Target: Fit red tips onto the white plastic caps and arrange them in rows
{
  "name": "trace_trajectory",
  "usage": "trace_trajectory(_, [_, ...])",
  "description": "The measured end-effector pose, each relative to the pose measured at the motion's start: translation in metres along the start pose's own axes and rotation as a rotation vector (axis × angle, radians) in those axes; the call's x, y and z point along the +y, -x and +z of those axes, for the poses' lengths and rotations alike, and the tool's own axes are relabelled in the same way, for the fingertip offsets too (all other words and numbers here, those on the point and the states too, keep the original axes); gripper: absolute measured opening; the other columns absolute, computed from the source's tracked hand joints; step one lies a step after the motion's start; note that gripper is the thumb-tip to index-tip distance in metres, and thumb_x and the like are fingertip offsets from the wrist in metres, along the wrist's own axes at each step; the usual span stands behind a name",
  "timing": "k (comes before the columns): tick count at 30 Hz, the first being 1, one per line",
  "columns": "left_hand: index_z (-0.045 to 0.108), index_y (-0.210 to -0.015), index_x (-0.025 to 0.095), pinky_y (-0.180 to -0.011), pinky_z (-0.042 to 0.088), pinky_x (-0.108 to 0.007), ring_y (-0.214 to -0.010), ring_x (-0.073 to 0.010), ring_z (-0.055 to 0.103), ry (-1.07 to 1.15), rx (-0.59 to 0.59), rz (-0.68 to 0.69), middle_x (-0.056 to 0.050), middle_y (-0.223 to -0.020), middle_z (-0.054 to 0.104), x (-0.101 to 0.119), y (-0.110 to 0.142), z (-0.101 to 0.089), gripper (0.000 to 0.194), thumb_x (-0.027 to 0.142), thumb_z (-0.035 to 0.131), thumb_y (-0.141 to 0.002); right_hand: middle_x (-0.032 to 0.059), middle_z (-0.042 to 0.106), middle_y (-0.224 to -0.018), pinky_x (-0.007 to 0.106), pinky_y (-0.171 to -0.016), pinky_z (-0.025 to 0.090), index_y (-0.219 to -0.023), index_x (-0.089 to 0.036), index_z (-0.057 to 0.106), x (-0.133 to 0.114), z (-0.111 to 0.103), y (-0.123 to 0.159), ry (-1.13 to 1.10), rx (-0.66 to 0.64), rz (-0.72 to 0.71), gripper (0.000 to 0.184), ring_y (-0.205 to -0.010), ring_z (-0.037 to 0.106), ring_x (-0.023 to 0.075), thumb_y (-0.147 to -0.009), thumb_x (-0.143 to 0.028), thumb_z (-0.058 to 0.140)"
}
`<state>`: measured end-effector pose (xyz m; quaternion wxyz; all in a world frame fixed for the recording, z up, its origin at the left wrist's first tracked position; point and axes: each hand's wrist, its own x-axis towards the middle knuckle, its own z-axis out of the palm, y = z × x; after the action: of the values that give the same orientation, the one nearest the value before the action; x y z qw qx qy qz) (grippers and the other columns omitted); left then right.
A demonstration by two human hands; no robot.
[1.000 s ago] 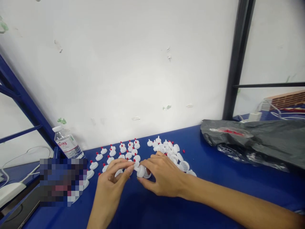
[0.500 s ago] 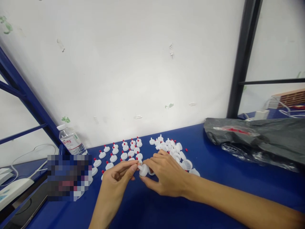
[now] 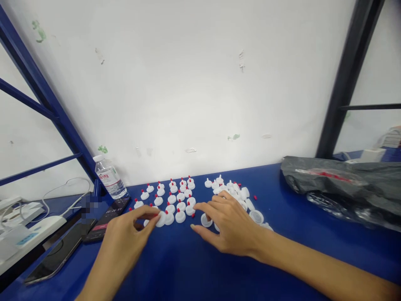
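From where I'm standing, the widest thing is the blue counter (image 3: 177,267), with both hands out over it. The right hand (image 3: 233,230) arches with thumb and fingers well apart, and I can't make out anything gripped in it. The left hand (image 3: 127,232) is drawn into a tight pinch of thumb and finger, apparently on the spout end of one white cap (image 3: 161,219).

Everything turns on where that cap lies: just right of the left fingertips, low at the counter and nearest the left hand, well apart from the right. Its spout is mostly hidden by the fingers, so I can't tell how far its axis tilts. The visible part is a pale, round, smooth body.

Upright rows of red-tipped caps (image 3: 180,216) stand between and beyond the hands. A jumbled pile of caps (image 3: 245,192) lies beyond the right hand and partly behind it. An upturned cap (image 3: 206,220) sits under the right fingers, and, smallest, a red tip (image 3: 193,215) shows just beside them.
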<state>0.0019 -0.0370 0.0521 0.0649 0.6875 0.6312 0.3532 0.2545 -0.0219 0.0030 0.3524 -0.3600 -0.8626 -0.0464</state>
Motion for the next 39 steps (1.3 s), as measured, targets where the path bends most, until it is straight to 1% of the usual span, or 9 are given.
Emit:
trace_trajectory(5, [0.069, -0.061, 0.025, -0.056, 0.048, -0.025, -0.064, -0.0226, 0.069, -0.134, -0.319, -0.089, -0.002, -0.063, 0.072, -0.043, -0.008, -0.007, 0.011, 0.034, 0.064, -0.065, 0.0041, 0.071, -0.080, 0.037, -0.083, 0.036, -0.107, -0.019, 0.067, 0.000, 0.002, -0.001, -0.014, -0.006, -0.025, 0.026, -0.074, 0.060, 0.0187, -0.097, -0.039, 0.055])
trace_trajectory(8, [0.065, -0.061, 0.024, -0.046, 0.044, -0.023, -0.055, -0.0204, 0.064, -0.100, -0.359, -0.185, -0.001, -0.060, 0.068, -0.060, -0.010, 0.000, 0.009, 0.032, 0.062, -0.063, 0.0038, 0.071, -0.081, 0.036, -0.082, 0.035, -0.106, -0.019, 0.067, -0.001, 0.003, -0.001, -0.023, 0.001, -0.022, 0.023, -0.074, 0.060, 0.0183, -0.097, -0.037, 0.054])
trace_trajectory(11, [0.065, -0.062, 0.023, -0.045, 0.044, -0.023, -0.052, -0.0193, 0.063, -0.079, -0.342, -0.222, -0.001, -0.059, 0.067, -0.063, -0.010, 0.002, 0.009, 0.031, 0.061, -0.061, 0.0036, 0.071, -0.081, 0.035, -0.083, 0.035, -0.106, -0.019, 0.068, 0.000, 0.003, -0.001, -0.035, 0.010, -0.003, 0.021, -0.075, 0.060, 0.0183, -0.098, -0.032, 0.053])
trace_trajectory(22, [0.064, -0.062, 0.021, -0.049, 0.043, -0.024, -0.052, -0.0204, 0.064, -0.190, -0.368, -0.239, -0.002, -0.061, 0.066, -0.049, -0.012, -0.003, 0.009, 0.026, 0.056, -0.064, 0.0050, 0.071, -0.087, 0.036, -0.084, 0.037, -0.101, -0.019, 0.067, 0.005, 0.005, -0.001, 0.021, -0.019, 0.003, 0.021, -0.079, 0.060, 0.0187, -0.101, -0.024, 0.047])
trace_trajectory(26, [0.072, -0.089, 0.018, -0.060, 0.047, -0.028, -0.060, -0.0226, 0.068, -0.331, -0.375, -0.216, -0.007, -0.079, 0.073, -0.049, -0.011, -0.005, 0.024, 0.030, 0.059, -0.073, 0.0068, 0.070, -0.098, 0.039, -0.091, 0.038, -0.105, -0.020, 0.068, 0.009, 0.004, 0.000, 0.081, -0.096, 0.034, 0.019, -0.093, 0.061, 0.0218, -0.099, -0.029, 0.051])
trace_trajectory(29, [0.072, -0.101, 0.019, -0.072, 0.046, -0.031, -0.085, -0.0274, 0.071, -0.506, -0.262, -0.125, -0.010, -0.099, 0.075, -0.041, -0.007, -0.003, 0.027, 0.031, 0.058, -0.080, 0.0069, 0.070, -0.098, 0.043, -0.097, 0.036, -0.104, -0.021, 0.069, 0.013, 0.008, 0.001, 0.140, -0.171, 0.021, 0.022, -0.098, 0.061, 0.0241, -0.097, -0.037, 0.055])
trace_trajectory(31, [0.071, -0.098, 0.023, -0.074, 0.044, -0.031, -0.093, -0.0272, 0.069, -0.541, -0.227, -0.074, -0.008, -0.102, 0.075, -0.027, -0.002, 0.004, 0.022, 0.031, 0.055, -0.086, 0.0065, 0.071, -0.090, 0.044, -0.097, 0.036, -0.099, -0.020, 0.070, 0.016, 0.011, 0.001, 0.176, -0.220, 0.015, 0.022, -0.096, 0.061, 0.0248, -0.096, -0.039, 0.057])
trace_trajectory(34, [0.071, -0.098, 0.026, -0.071, 0.042, -0.029, -0.086, -0.0230, 0.068, -0.458, -0.350, -0.014, -0.003, -0.091, 0.074, -0.002, 0.006, 0.024, 0.019, 0.029, 0.053, -0.091, 0.0063, 0.071, -0.084, 0.044, -0.098, 0.035, -0.094, -0.019, 0.070, 0.017, 0.013, 0.001, 0.195, -0.249, 0.011, 0.017, -0.094, 0.061, 0.0246, -0.095, -0.032, 0.058])
trace_trajectory(39, [0.058, -0.135, 0.027, -0.078, 0.046, -0.035, -0.094, -0.0262, 0.069, -0.435, -0.455, 0.076, -0.007, -0.102, 0.074, 0.018, 0.019, 0.068, 0.039, 0.030, 0.050, -0.097, 0.0052, 0.073, -0.095, 0.043, -0.102, 0.034, -0.108, -0.021, 0.066, 0.018, 0.012, 0.000, 0.129, -0.209, 0.021, 0.018, -0.097, 0.063, 0.0231, -0.094, -0.022, 0.056])
